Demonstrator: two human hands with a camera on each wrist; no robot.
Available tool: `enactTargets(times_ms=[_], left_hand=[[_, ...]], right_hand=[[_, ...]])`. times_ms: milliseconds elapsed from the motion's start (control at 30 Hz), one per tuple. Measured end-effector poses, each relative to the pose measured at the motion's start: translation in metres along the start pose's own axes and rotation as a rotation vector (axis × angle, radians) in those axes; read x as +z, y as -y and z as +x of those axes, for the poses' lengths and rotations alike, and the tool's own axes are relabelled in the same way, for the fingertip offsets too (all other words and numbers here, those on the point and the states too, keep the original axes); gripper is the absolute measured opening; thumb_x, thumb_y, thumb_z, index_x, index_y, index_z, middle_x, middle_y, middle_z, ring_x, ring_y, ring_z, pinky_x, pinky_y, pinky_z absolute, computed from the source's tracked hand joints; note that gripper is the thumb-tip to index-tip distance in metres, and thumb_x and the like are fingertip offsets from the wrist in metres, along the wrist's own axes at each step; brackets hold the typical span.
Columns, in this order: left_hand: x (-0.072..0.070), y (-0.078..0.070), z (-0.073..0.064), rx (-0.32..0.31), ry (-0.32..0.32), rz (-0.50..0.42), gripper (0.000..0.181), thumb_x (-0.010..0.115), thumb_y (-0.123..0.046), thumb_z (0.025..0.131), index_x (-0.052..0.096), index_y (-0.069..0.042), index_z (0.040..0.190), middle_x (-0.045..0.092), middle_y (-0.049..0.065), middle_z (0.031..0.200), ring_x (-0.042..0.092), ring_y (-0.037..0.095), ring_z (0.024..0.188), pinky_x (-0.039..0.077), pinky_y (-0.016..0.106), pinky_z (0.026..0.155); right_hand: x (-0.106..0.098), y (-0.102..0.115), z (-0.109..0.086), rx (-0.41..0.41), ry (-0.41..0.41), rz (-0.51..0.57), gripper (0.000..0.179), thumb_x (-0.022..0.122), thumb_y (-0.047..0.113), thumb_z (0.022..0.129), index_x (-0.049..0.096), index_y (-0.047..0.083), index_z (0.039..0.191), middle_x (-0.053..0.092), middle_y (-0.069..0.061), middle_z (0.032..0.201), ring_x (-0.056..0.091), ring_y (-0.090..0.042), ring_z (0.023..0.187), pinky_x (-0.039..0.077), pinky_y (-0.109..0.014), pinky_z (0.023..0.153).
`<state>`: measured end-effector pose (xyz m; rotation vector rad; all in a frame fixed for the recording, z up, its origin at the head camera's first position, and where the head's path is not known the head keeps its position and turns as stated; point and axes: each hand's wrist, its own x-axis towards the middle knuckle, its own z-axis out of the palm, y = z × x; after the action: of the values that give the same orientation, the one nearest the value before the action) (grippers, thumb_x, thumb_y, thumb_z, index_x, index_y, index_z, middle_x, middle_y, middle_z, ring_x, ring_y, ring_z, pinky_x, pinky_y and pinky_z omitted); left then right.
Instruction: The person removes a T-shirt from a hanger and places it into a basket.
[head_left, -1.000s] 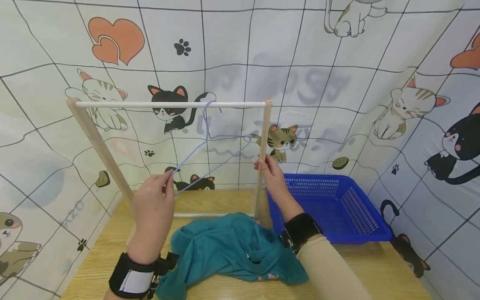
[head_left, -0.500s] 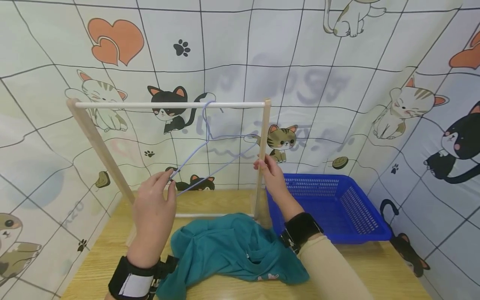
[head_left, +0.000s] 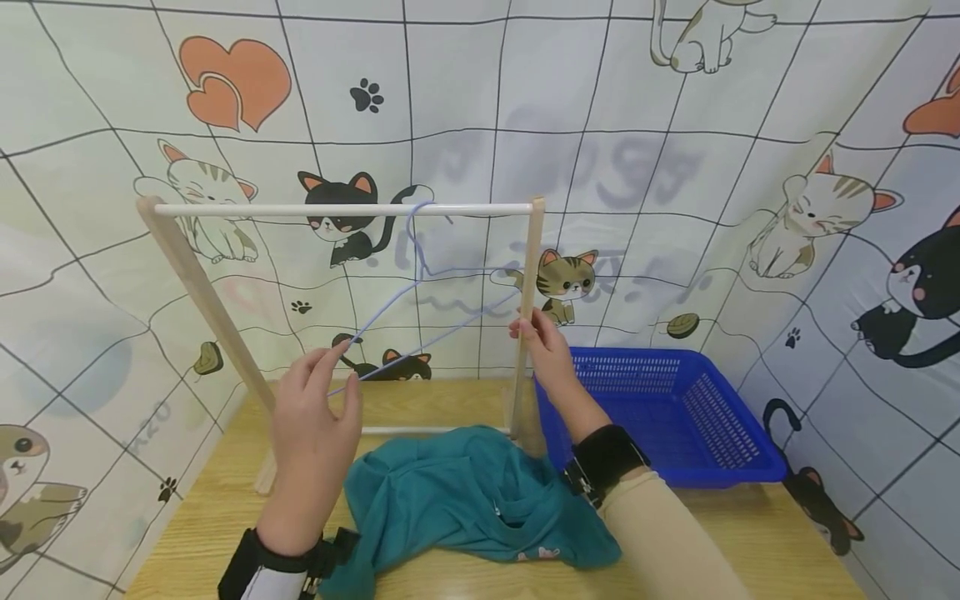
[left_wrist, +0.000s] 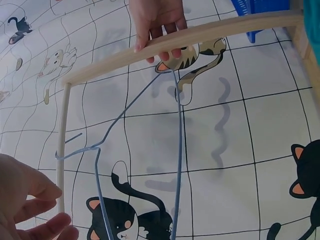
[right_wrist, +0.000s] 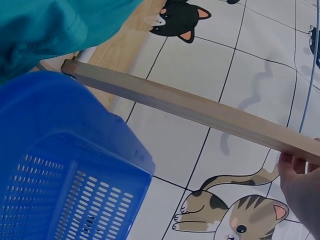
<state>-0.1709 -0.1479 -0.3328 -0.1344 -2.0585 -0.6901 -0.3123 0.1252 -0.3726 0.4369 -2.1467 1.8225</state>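
A thin blue clothes hanger (head_left: 386, 310) hangs by its hook from the white top rail (head_left: 285, 210) of a wooden drying rack. Near the hanger's left end is my left hand (head_left: 315, 425), thumb and fingers spread apart. The left wrist view shows that hand (left_wrist: 37, 200) with a gap between its fingertips and the hanger (left_wrist: 180, 130). My right hand (head_left: 549, 354) grips the rack's right wooden upright (head_left: 529, 258), thumb in front and fingers behind. Under the hanger, a crumpled teal garment (head_left: 465, 492) lies in front of the rack.
A blue perforated plastic basket (head_left: 712, 477) stands right of the rack, beside my right forearm. The wooden tabletop (head_left: 187, 542) carries the rack, garment and basket. Behind rises a white cloth wall (head_left: 457, 92) printed with cats and grid lines.
My left thumb and fingers have parted and let go of the hanger's left end. The hanger has swung slightly to the right. My right hand keeps its grip on the upright.
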Motion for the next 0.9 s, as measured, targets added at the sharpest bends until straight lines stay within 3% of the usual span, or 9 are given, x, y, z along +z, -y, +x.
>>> enactTargets(times_ms=[267,500,733,900], left_hand=[[0.005,0.002,-0.020,0.052,0.091,-0.049,0.032,0.066,-0.006,0.083,0.065,-0.007,0.115,0.061,0.014,0.109,0.057,0.032,0.102,0.049,0.046,0.079],[0.012,0.004,-0.040,0.062,0.179,-0.054,0.034,0.070,-0.004,0.080,0.065,-0.007,0.114,0.062,0.011,0.108,0.058,0.031,0.102,0.050,0.046,0.080],[0.018,0.008,-0.060,-0.027,0.387,-0.030,0.038,0.070,-0.009,0.082,0.063,-0.011,0.119,0.062,0.010,0.114,0.057,0.030,0.107,0.051,0.046,0.084],[0.023,0.016,-0.076,-0.098,0.556,0.000,0.045,0.069,-0.016,0.084,0.058,-0.011,0.127,0.059,0.011,0.119,0.055,0.033,0.113,0.049,0.049,0.091]], right_hand=[[0.000,0.008,-0.004,0.083,-0.039,-0.013,0.045,0.046,0.031,0.100,0.044,0.007,0.137,0.056,-0.015,0.127,0.053,-0.029,0.119,0.042,-0.045,0.101],[-0.007,0.023,-0.021,0.191,-0.094,-0.026,0.052,0.056,0.025,0.096,0.037,0.014,0.143,0.044,-0.009,0.140,0.044,-0.026,0.127,0.042,-0.047,0.102],[-0.019,0.041,-0.048,0.271,-0.088,-0.006,0.055,0.058,0.012,0.093,0.035,0.017,0.143,0.040,-0.007,0.141,0.044,-0.027,0.126,0.041,-0.048,0.101],[-0.026,0.045,-0.074,0.269,0.012,0.005,0.056,0.057,0.010,0.094,0.033,0.016,0.143,0.039,-0.009,0.141,0.043,-0.029,0.127,0.038,-0.051,0.104]])
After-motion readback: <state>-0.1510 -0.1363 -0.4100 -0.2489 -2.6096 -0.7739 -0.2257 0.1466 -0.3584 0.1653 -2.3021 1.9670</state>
